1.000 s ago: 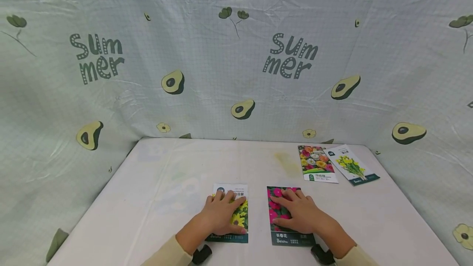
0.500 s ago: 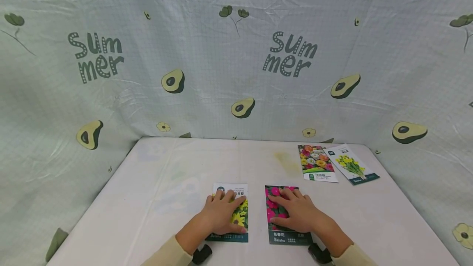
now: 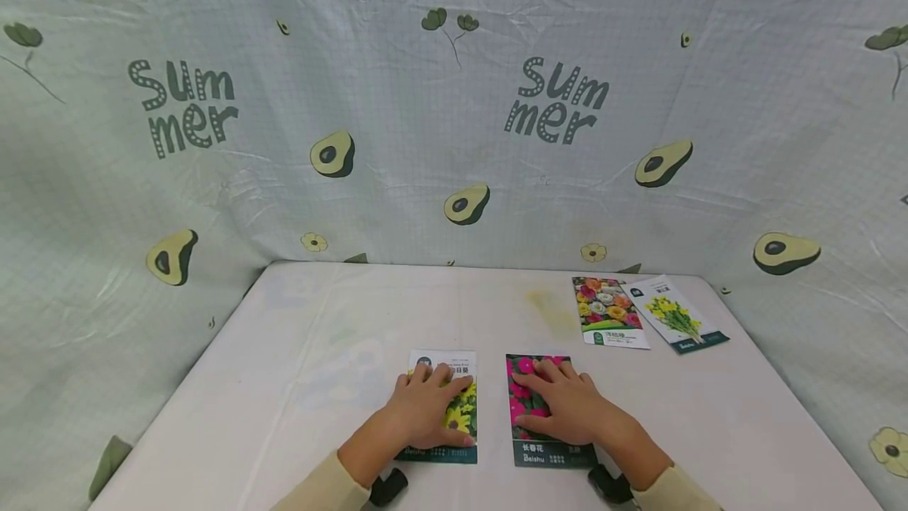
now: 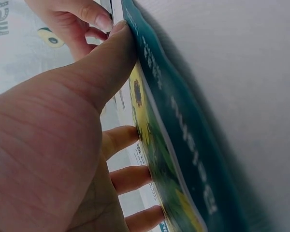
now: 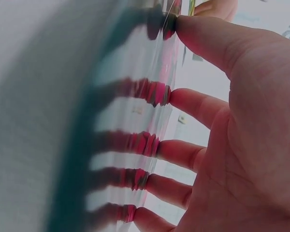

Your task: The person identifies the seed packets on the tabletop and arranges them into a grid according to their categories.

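Note:
My left hand [image 3: 426,412] rests on a seed packet with yellow flowers [image 3: 464,456], its fingertips and thumb touching the front and covering much of the picture. To its right, my right hand [image 3: 571,410] presses with spread fingers on a seed packet with bright pink flowers [image 3: 539,454]. Both packets lie flat and upright to me, a narrow strip of table between them. In the right wrist view, the right fingertips [image 5: 181,150] meet the glossy packet face. The left wrist view has the left thumb [image 4: 113,58] near the packet's teal bottom band.
At the back right of the white table [image 3: 340,322] lie a packet with multicoloured blooms [image 3: 610,310] and a tilted white packet with a yellow bouquet [image 3: 674,318], their top corners close together. A printed curtain [image 3: 397,101] hangs behind the table.
My right hand has slid the pink-flower packet a little to the left, narrowing the gap to the yellow-flower packet. The left hand has stayed in place.

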